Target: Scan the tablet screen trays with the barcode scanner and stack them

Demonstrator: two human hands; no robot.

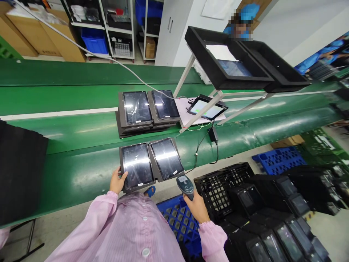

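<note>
My left hand (117,181) grips the near left edge of a dark tray (151,164) that carries two glossy tablets side by side and rests on the front lip of the green conveyor belt (68,171). My right hand (196,208) holds a grey handheld barcode scanner (185,185), its head close to the tray's near right corner. Both sleeves are pink. A stack of similar trays (148,111) with two tablets on top lies further back on the belt.
A lit tablet (207,108) sits under a white frame carrying black foam trays (231,62). A cable and power adapter (213,134) hang there. Black crates of tablets (272,211) and a blue pallet (180,222) stand at my right. Another person works behind the frame. Black foam (19,171) lies left.
</note>
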